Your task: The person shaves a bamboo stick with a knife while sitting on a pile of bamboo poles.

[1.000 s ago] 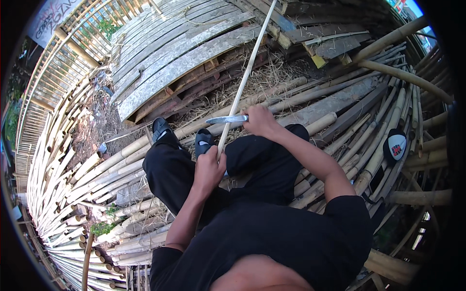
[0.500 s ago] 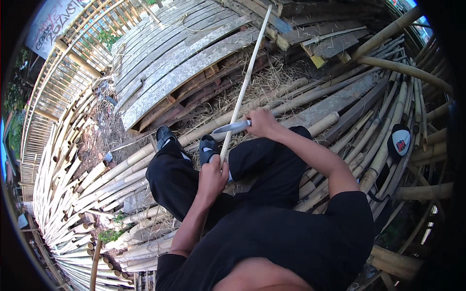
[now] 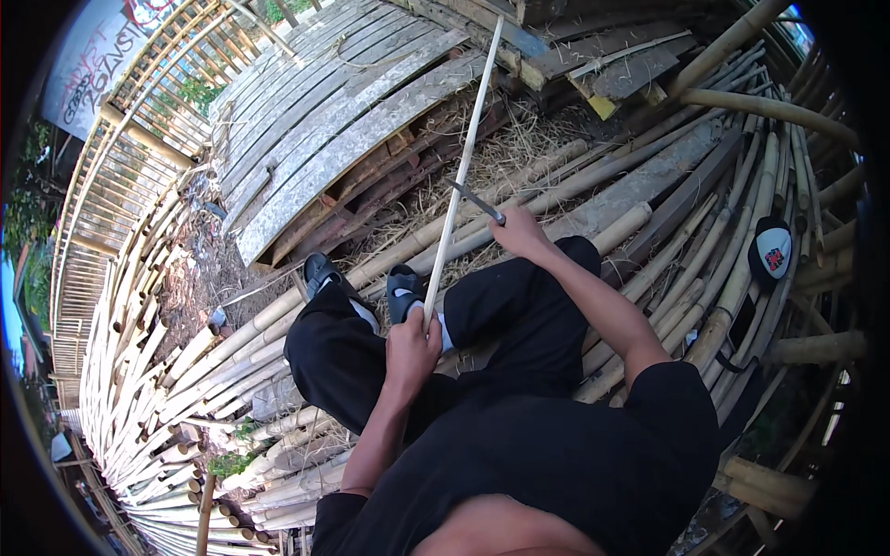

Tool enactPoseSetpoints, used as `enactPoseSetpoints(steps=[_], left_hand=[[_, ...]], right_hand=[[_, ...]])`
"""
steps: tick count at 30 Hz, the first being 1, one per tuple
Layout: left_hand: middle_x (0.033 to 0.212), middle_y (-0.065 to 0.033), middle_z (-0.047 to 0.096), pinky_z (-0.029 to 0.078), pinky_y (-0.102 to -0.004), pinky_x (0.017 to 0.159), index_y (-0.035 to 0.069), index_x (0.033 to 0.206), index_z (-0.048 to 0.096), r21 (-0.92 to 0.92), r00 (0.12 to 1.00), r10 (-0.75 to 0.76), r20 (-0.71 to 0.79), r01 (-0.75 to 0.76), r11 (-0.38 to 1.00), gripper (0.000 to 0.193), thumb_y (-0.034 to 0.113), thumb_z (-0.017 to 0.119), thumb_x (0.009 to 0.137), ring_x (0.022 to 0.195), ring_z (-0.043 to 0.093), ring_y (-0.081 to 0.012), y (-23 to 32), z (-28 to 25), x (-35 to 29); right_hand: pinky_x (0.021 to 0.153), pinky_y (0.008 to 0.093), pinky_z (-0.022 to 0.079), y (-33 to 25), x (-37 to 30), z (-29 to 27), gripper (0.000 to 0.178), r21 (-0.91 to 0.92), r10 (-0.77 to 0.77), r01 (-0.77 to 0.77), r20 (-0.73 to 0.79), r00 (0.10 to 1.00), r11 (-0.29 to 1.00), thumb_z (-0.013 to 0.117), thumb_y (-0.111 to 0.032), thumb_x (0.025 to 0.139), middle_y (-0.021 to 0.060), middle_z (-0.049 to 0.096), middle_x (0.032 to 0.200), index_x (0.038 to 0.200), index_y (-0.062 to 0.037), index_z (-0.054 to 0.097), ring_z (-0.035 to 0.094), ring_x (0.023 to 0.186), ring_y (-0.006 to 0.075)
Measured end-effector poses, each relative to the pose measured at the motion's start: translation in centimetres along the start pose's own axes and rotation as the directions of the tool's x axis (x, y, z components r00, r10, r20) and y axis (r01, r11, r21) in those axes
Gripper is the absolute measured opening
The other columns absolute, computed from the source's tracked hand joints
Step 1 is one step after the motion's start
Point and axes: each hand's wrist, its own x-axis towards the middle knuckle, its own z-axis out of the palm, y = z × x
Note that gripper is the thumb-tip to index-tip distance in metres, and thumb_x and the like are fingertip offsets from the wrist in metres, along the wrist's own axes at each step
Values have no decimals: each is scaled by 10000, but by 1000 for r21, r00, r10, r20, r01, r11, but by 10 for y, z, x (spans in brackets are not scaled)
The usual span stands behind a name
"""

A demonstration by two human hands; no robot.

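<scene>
A long, pale bamboo strip [image 3: 465, 153] slants up and away from between my knees toward the wooden boards at the far side. Its near end is in my left hand [image 3: 411, 348], whose fingers are closed around it above my lap. My right hand [image 3: 521, 233] grips a knife [image 3: 476, 201] over my right knee. The dark blade points up and left and looks narrow from here, with its tip at the strip. Whether the tip touches the strip, I cannot tell. The knife's handle is mostly hidden in my fist.
Several bamboo poles [image 3: 236, 330] lie beneath and around me. A weathered plank platform [image 3: 315, 111] stands ahead, with dry straw [image 3: 519, 148] beside it. Bamboo fencing [image 3: 88, 269] rises at the left. A black-and-white cap [image 3: 771, 252] rests on poles at the right.
My right hand has moved slightly right. The knife has swung from lying broadside across the strip to pointing up and left, farther up it. My left hand keeps its hold.
</scene>
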Motion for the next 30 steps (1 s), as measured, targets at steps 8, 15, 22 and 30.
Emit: enactPoseSetpoints(steps=[8, 15, 22, 30], left_hand=[[553, -232, 534, 429, -436, 489, -29, 757, 551, -44, 1000, 6, -1, -6, 999, 290, 230, 616, 870, 514, 565, -399, 13, -3, 2], [487, -117, 436, 315, -322, 427, -41, 725, 547, -223, 1000, 21, 13, -18, 975, 303, 197, 620, 898, 430, 363, -133, 7, -1, 3], [502, -76, 449, 318, -295, 436, -41, 731, 557, -308, 995, 9, 94, 21, 951, 323, 225, 624, 902, 469, 370, -89, 7, -2, -2], [563, -5, 492, 350, -237, 403, 8, 911, 541, -445, 862, -154, 483, 393, 804, 306, 311, 542, 951, 426, 431, -63, 16, -32, -41]], right_hand=[[501, 371, 417, -29, -47, 15, 250, 265, -258, 294, -160, 953, 918, 611, -238, 838, 122, 589, 606, 829, 10, 643, 551, 493, 276], [361, 197, 226, -46, -95, 5, 168, 939, -271, -231, 299, 915, 255, 615, -229, 879, -70, 395, 538, 939, -73, 600, 316, 394, -4], [349, 207, 218, -64, -108, 19, 149, 942, -143, -144, 194, 970, 304, 611, -193, 918, -80, 381, 506, 890, -49, 585, 308, 373, 1], [357, 205, 222, -67, -108, 21, 160, 930, -117, -157, 206, 972, 332, 597, -188, 925, -80, 387, 525, 882, -35, 579, 316, 382, 1]])
